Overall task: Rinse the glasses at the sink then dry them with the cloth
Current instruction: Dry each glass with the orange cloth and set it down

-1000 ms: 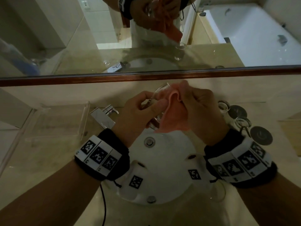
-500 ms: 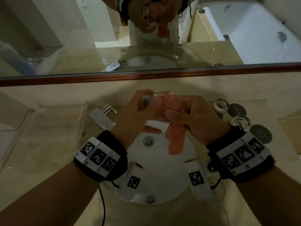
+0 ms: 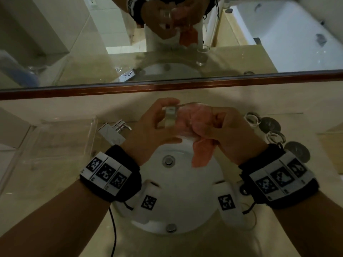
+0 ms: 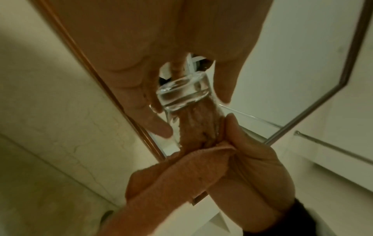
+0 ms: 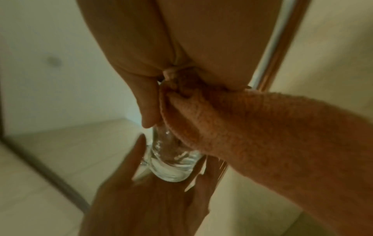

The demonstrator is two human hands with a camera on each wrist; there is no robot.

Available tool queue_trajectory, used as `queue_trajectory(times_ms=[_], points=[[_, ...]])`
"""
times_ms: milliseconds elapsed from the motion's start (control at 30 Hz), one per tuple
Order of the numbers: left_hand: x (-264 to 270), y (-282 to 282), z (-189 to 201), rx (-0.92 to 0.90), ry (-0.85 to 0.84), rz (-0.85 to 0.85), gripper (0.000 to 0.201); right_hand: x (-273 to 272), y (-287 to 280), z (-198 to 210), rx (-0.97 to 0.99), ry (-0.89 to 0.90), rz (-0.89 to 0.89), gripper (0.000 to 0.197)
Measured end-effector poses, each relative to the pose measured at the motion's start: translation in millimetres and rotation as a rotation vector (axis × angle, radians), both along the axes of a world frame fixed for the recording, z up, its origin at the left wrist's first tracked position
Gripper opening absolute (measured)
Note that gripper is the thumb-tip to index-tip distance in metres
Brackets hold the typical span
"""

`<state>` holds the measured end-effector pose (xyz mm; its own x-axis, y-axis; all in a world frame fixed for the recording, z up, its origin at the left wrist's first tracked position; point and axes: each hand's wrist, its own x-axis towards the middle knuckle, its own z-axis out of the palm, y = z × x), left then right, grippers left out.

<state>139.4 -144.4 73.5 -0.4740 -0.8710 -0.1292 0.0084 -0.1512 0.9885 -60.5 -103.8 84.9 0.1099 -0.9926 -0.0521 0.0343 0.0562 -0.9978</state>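
Compared with a second ago, we tip the glass (image 3: 171,117) level above the sink (image 3: 178,210): left hand (image 3: 148,132) pinches its base, right hand (image 3: 228,134) grips the cloth (image 3: 202,153) stuffed in its mouth.

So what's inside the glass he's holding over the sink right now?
Part of the orange cloth is stuffed into the glass, pushed in by the right hand; the left hand grips the base. Whether fingers reach inside is hidden by the cloth.

Clear glass (image 3: 171,116) held sideways over sink; orange cloth (image 3: 202,151) stuffed inside.
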Motion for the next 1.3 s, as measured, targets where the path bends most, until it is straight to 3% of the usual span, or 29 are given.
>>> queue_trajectory(times_ms=[33,100,167,200,233,300,400,467,567,600,700,800,867,967,1033,1067,1133,1233,1300], points=[[-3,1,3,0.175,0.023,0.016,0.047,0,0,2,-0.032,0.028,0.012,0.012],[-8,1,4,0.294,-0.012,0.05,0.055,0,-1,2,-0.067,0.087,0.048,0.023],[-9,-1,2,0.167,-0.042,0.052,0.047,-1,-1,2,-0.04,0.045,0.057,0.02],[-8,-1,1,0.049,-0.068,0.026,0.042,-2,-1,2,0.011,-0.019,0.037,0.009],[-7,-2,0,-0.089,-0.112,-0.018,0.042,-4,-1,-1,0.066,-0.06,0.016,0.012],[-7,-3,-3,-0.292,-0.225,-0.109,0.056,-9,-1,-9,0.158,-0.122,-0.024,0.048],[-12,-5,-8,-0.343,-0.262,-0.122,0.062,-11,0,-12,0.145,-0.109,-0.051,0.051],[-18,-4,-10,-0.216,-0.174,-0.073,0.056,-15,1,-11,0.088,-0.05,-0.085,0.049],[-30,-3,-5,0.264,-0.04,-0.002,0.046,-21,3,-7,0.058,-0.06,-0.069,0.043],[-33,-5,-4,0.282,-0.055,0.001,0.045,-23,3,-5,0.069,-0.085,-0.048,0.04],[-41,-8,-6,0.046,-0.103,-0.062,0.035,-36,5,-8,0.105,-0.136,-0.08,0.036],[-53,-9,-5,-0.311,-0.21,-0.202,0.053,-53,8,-14,0.158,-0.168,-0.164,0.032],[-67,-10,-5,-0.374,-0.246,-0.225,0.059,-64,11,-17,0.165,-0.172,-0.164,0.045],[-96,-10,-2,-0.129,-0.151,-0.14,0.053,-81,16,-17,0.103,-0.12,-0.203,0.068],[-119,-10,1,0.108,-0.124,-0.092,0.038,-98,19,-16,0.068,-0.067,-0.232,0.064],[-131,-11,4,0.138,-0.14,-0.087,0.03,-109,20,-16,0.065,-0.066,-0.245,0.057],[-154,-13,6,0.048,-0.181,-0.102,0.026,-130,23,-14,0.086,-0.12,-0.245,0.046],[-190,-17,5,-0.268,-0.261,-0.188,0.034,-164,31,-13,0.146,-0.267,-0.285,0.03],[-216,-20,1,-0.404,-0.323,-0.247,0.042,-188,34,-15,0.166,-0.397,-0.387,0.03]])
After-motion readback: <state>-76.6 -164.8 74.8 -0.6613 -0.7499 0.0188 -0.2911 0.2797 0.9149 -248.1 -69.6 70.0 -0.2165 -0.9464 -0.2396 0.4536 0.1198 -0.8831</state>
